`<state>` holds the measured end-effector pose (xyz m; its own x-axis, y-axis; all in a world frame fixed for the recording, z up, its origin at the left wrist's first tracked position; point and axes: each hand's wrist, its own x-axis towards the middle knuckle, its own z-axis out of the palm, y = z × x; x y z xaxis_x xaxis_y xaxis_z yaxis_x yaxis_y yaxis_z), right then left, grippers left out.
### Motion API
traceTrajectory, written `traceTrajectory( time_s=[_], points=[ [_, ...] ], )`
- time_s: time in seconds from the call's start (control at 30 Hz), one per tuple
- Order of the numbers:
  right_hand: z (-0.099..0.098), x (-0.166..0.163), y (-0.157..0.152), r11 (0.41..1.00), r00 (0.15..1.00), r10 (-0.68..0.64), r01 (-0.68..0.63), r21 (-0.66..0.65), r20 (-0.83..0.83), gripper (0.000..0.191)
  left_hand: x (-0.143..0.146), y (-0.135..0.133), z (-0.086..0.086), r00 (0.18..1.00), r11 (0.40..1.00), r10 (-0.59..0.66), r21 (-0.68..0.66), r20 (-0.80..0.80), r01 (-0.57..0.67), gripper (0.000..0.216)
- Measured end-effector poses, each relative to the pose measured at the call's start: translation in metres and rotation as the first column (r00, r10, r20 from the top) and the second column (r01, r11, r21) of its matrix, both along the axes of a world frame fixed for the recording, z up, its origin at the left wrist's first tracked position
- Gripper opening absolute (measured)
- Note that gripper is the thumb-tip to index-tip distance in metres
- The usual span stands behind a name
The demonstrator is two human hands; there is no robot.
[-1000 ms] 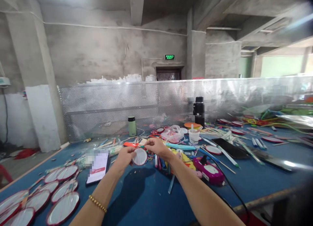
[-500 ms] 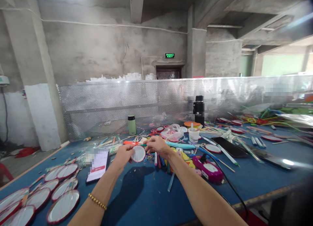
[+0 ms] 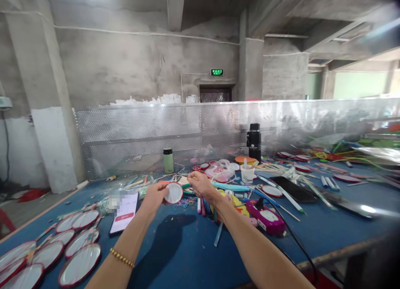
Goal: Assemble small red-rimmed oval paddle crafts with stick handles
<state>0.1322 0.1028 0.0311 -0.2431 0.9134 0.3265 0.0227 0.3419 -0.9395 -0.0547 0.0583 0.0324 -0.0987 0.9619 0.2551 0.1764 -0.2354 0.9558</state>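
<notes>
My left hand [image 3: 155,197] is closed on the edge of a small round white disc with a red rim [image 3: 174,193], held tilted up above the table. To its right, my right hand [image 3: 201,185] is pinched, its fingertips a short gap from the disc; whatever lies between them is too small to make out. Thin coloured rings or bands [image 3: 187,202] lie on the table just below the two hands. Larger white discs with red rims [image 3: 80,265] lie in a group at the left.
A phone with a lit screen [image 3: 125,216] lies left of my left forearm. Pens, sticks and a purple device with a cable [image 3: 265,218] clutter the right. Behind stand a green bottle [image 3: 168,160], a white cup [image 3: 247,173], a black flask [image 3: 254,143] and a perforated metal screen [image 3: 140,130].
My left hand has shifted slightly left and up with the disc. The gap between the disc and my right fingertips has widened.
</notes>
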Motion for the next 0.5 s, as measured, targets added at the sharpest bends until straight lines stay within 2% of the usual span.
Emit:
traceTrajectory(
  time_s=[0.27,0.37,0.5],
  points=[
    [-0.004,0.001,-0.006,0.998,0.976,-0.065,0.062,0.022,0.207,0.002,0.002,0.002,-0.002,0.999,1.000,0.007,-0.018,-0.048,-0.008,0.019],
    [-0.007,0.004,-0.001,0.994,0.954,-0.103,0.088,0.066,0.280,0.006,0.003,0.002,-0.003,0.997,1.000,0.017,-0.024,-0.072,-0.019,0.019],
    [-0.007,0.007,0.006,0.983,0.941,-0.162,0.126,0.136,0.298,0.008,0.004,0.003,-0.005,0.995,0.999,0.021,-0.029,-0.093,-0.024,0.018]
  ],
)
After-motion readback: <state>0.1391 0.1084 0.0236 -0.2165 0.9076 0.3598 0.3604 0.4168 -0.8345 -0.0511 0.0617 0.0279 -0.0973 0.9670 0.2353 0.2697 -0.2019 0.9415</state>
